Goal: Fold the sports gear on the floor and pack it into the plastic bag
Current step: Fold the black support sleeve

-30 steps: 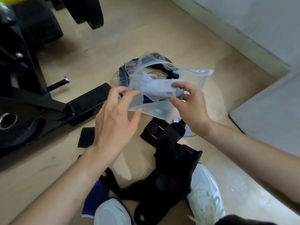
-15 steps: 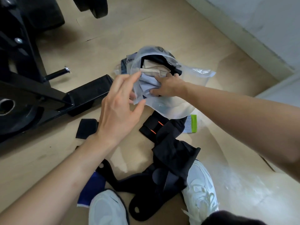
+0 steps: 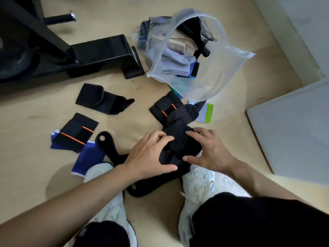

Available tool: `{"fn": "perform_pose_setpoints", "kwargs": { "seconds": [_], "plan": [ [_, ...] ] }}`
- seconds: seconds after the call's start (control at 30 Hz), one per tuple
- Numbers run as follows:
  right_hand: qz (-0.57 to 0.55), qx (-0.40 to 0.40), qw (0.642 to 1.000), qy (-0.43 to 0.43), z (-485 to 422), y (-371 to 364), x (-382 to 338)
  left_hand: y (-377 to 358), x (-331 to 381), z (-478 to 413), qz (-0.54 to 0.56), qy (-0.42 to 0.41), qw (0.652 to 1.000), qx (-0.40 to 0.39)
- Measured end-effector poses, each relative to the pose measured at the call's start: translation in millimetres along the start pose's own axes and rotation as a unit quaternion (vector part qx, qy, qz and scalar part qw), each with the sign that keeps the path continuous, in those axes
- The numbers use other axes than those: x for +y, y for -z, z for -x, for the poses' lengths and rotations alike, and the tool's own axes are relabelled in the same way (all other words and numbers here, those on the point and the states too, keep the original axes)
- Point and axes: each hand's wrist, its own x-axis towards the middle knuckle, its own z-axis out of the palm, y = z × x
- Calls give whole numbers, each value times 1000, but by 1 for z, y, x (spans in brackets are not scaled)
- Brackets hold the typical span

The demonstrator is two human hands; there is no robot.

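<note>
While curled fingers [image 3: 160, 138] are gripping the black brace [image 3: 178, 139] on the floor by the white shoes [image 3: 197, 182], left hand [image 3: 149, 155] and right hand [image 3: 211, 150] are hiding its edges; the plastic bag [image 3: 222, 72] is lying open beyond, part-filled.

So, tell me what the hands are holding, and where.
The left hand and right hand grip the black garment, one at each side of its bunched middle.
</note>
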Motion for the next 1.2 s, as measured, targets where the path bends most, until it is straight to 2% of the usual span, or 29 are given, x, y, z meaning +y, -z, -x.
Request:
{"fn": "perform_pose_setpoints", "kwargs": {
  "seconds": [0.07, 0.2, 0.23, 0.3, 0.37, 0.43, 0.7, 0.77, 0.83, 0.93, 1.0, 1.1, 1.2],
  "plan": [
    [-11, -60, 998, -11, -3, -4, 7, -18, -2, 4, -48, 13, 997, -50],
    [-49, 38, 993, 100, -19, -9, 8, -34, -8, 4, -75, -14, 997, 2],
    [-58, 46, 993, 96, -22, -8, 6, -35, -10, 3, -66, -31, 997, 27],
    [-100, 54, 993, 33, -26, -3, 0, -30, -13, 2, -44, -46, 996, 67],
    [-173, 77, 981, -45, -28, 1, -1, -17, -17, 3, 1, -10, 997, 73],
    [-226, 105, 965, -78, -27, 5, -1, -1, -23, 4, 38, 45, 996, 63],
    [-332, 118, 930, -105, -27, 10, -3, 35, -51, 4, -5, 151, 983, 101],
    [-365, 81, 923, -86, -28, 11, -4, 37, -55, 2, 0, 164, 980, 113],
    [-370, 39, 926, -68, -27, 10, -4, 36, -58, 0, -3, 147, 978, 146],
    [-328, 42, 942, -60, -27, 5, -7, 33, -47, 1, -20, 80, 978, 193],
    [-348, 45, 935, -55, -28, 2, -12, 27, -30, 3, -25, 44, 986, 160],
    [-374, 35, 926, -49, -30, -1, -17, 11, -16, 0, -79, 49, 992, 84],
    [-382, 53, 921, -59, -32, 1, -16, 3, -24, -8, -60, 61, 990, 109]
  ]
}}
